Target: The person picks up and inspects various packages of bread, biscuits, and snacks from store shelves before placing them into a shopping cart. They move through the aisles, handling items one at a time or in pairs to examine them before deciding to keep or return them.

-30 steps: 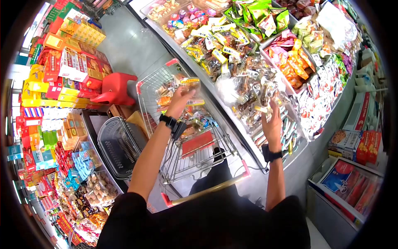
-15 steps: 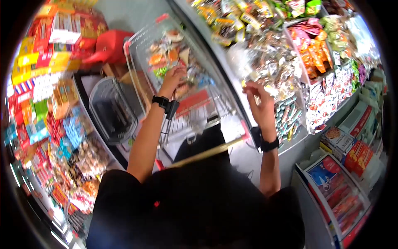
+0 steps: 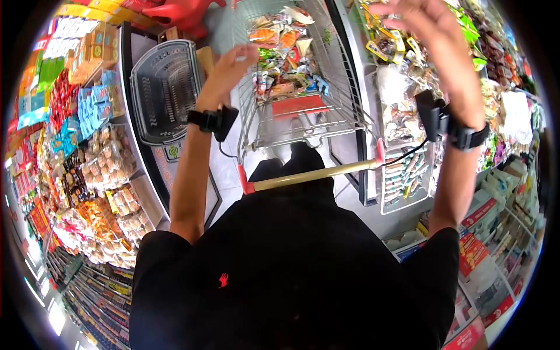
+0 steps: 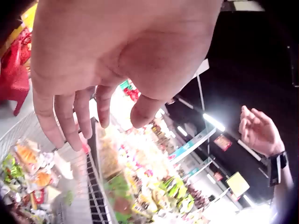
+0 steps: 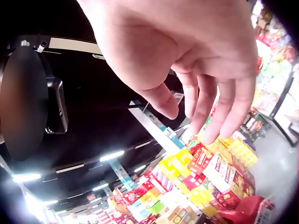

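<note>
My left hand hovers at the left side of a wire shopping cart, its fingers loosely bent with nothing between them. Inside the cart lies a pile of packaged snacks, with a red panel on the near side. Raised over the snack bins at the right is my right hand, also holding nothing. Each wrist view shows its hand from the palm side, fingers apart and relaxed. Beneath the right arm sit a bin of clear-wrapped snacks and a bin of small wrapped sticks.
Left of the cart stands a dark grey shopping basket, with a red plastic stool beyond it. Shelves of bagged snacks line the left side. Boxed goods stand low at the right.
The yellow-labelled packet that my left hand held over the cart has left the hand. Both hands have lifted, the right one away from the bins. The view has turned to face the cart.
</note>
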A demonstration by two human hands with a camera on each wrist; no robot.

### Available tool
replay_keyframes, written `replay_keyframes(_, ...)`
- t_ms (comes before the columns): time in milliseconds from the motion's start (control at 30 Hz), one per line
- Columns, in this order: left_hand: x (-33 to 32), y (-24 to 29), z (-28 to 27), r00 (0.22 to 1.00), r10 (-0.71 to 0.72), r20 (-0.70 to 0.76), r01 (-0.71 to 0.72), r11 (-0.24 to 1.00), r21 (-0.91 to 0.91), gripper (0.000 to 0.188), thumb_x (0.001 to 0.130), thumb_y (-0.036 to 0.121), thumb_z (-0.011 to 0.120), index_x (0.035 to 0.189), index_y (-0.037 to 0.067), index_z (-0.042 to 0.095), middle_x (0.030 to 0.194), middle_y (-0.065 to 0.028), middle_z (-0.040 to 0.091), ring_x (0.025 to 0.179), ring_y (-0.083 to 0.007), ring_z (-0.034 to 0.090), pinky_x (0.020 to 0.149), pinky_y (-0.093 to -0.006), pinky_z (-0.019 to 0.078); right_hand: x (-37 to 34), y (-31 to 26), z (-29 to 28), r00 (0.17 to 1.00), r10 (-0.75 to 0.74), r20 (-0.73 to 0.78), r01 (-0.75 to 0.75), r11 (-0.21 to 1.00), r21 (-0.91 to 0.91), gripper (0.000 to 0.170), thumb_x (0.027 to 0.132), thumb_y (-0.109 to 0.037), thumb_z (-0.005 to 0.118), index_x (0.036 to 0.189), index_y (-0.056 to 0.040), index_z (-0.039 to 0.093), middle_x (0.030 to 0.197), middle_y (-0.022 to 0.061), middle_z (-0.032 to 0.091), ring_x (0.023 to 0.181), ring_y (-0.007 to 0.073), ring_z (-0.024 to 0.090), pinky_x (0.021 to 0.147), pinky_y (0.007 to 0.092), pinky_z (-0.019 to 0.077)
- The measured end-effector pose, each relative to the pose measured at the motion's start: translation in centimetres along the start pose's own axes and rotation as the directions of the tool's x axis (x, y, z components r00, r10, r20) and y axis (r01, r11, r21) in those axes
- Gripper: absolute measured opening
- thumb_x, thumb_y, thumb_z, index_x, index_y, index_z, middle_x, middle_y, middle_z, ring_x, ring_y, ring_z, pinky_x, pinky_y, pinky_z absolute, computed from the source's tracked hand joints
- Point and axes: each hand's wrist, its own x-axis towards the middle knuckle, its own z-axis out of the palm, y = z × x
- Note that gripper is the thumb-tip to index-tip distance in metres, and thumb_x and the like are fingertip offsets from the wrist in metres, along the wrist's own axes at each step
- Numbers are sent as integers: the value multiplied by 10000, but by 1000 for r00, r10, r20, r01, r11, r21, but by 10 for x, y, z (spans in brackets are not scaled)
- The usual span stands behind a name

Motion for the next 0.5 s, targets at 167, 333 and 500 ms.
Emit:
replay_keyframes(167,30,52,-37,982,178,-68,-182,982,-44,415,912,345,559,1234,84,543,1108,-22,617,1068,-130,581,888,-307,444,65,-32,35,996,69,-51,-77,978,-193,319,918,-235,562,1170,-40,551,1060,84,637,949,143,623,830,244,525)
replay_keyframes(333,116,50,-43,997,77,13,-76,992,-97,297,945,243,531,1165,44,542,1091,-37,587,1015,-114,554,807,-270,449,180,114,55,910,241,338,-195,967,-166,357,906,-298,582,1161,-48,565,1064,81,637,892,143,615,749,237,519)
replay_keyframes(500,200,-92,-2,916,-391,-84,386,919,-76,373,938,293,495,1234,69,532,1156,-73,587,1012,-169,590,849,-339,490,190,347,151,947,292,138,-258,941,-220,418,844,-406,513,821,-31,695,749,168,673,751,255,666,695,362,511)
